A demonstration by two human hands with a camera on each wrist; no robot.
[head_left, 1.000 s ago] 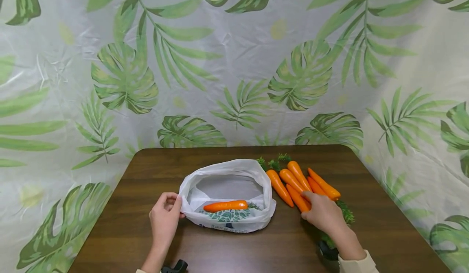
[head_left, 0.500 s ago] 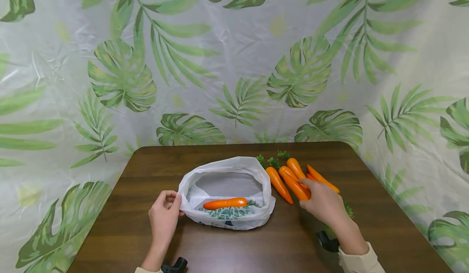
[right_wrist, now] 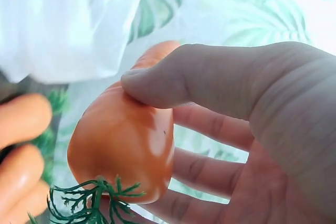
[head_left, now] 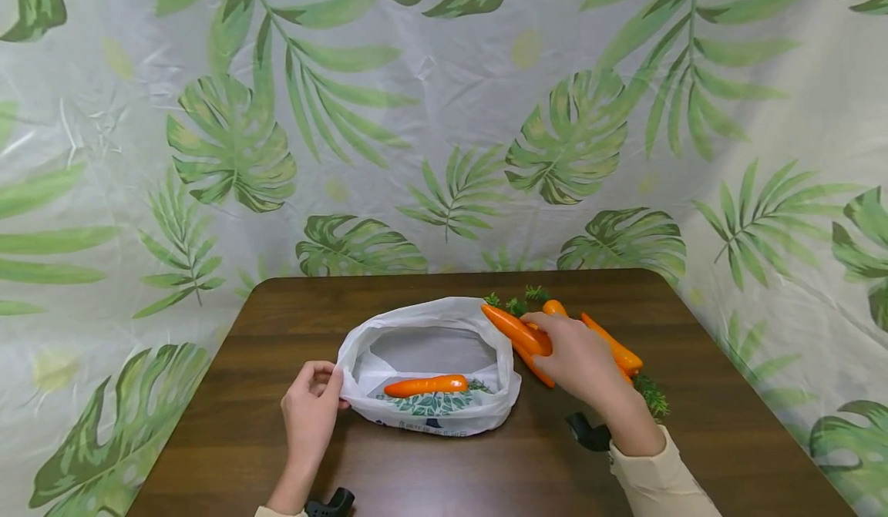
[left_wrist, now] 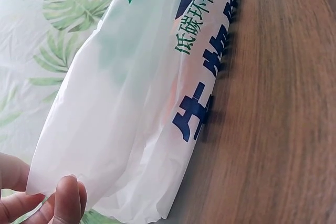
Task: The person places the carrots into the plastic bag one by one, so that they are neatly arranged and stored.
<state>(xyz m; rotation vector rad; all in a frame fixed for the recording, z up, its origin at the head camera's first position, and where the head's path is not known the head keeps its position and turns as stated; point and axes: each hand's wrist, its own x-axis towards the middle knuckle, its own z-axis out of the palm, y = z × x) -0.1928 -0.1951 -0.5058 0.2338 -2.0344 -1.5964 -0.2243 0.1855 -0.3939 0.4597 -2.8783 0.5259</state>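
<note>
In the head view a white plastic bag [head_left: 444,421] with green and dark blue print stands with its mouth spread wide. One orange carrot [head_left: 426,385] with a green top lies inside it. My left hand [head_left: 314,405] pinches the bag's left rim between thumb and fingers. My right hand [head_left: 581,354] grips another carrot [head_left: 513,328], its tip pointing toward the bag's right rim. The right wrist view shows the thumb across this held carrot [right_wrist: 123,145], fingers behind it and a green sprig at its thick end.
Several more carrots [head_left: 613,345] with green tops [head_left: 650,397] lie in a heap right of the bag, partly hidden by my right hand. All stand on a dark brown wooden table [head_left: 277,324]. A leaf-patterned sheet [head_left: 458,124] hangs behind it.
My right hand has taken hold of a carrot from the heap, lifted it and moved left toward the bag. My left hand stays at the bag's rim.
</note>
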